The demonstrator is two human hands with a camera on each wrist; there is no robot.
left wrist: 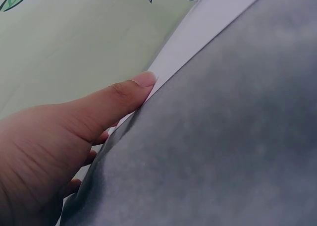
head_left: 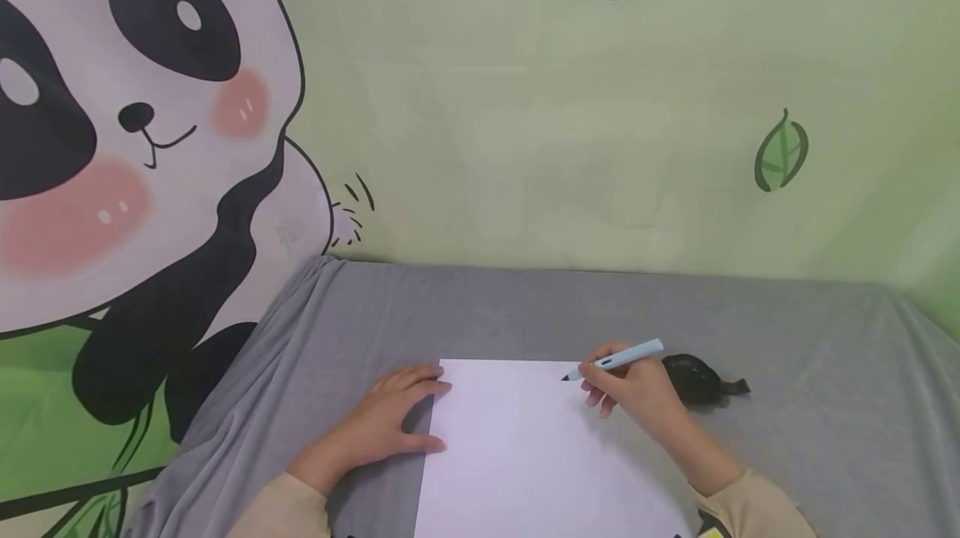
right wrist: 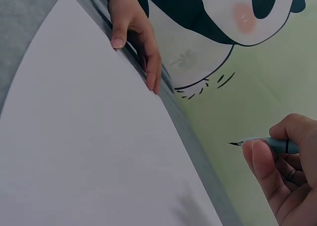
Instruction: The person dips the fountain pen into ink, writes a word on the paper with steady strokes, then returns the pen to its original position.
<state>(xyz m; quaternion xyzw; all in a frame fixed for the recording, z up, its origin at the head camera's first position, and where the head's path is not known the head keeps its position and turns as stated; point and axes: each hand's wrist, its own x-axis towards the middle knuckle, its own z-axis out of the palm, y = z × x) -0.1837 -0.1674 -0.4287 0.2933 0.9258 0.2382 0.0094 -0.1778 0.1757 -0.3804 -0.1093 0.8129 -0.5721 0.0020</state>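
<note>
A blank white sheet of paper (head_left: 502, 438) lies on the grey cloth. At its left edge rests my left hand (head_left: 390, 413), thumb and fingers spread and fairly straight, the tips touching the paper. The left wrist view shows that thumb (left wrist: 119, 99) on the sheet's edge. Over the upper right of the sheet, my right hand (head_left: 633, 388) pinches a light blue fountain pen (head_left: 630, 353) between thumb and fingers. Its dark nib (right wrist: 235, 143) points left and appears just above the paper. A black rounded object (head_left: 692, 378) with a narrow, flared end lies beyond the right hand; its kind is unclear.
Grey cloth (head_left: 832, 405) covers the table and hangs in folds (head_left: 247, 405) at the left. Behind it stands a pale green backdrop (head_left: 480, 146) with a large printed panda (head_left: 247, 213) and leaves.
</note>
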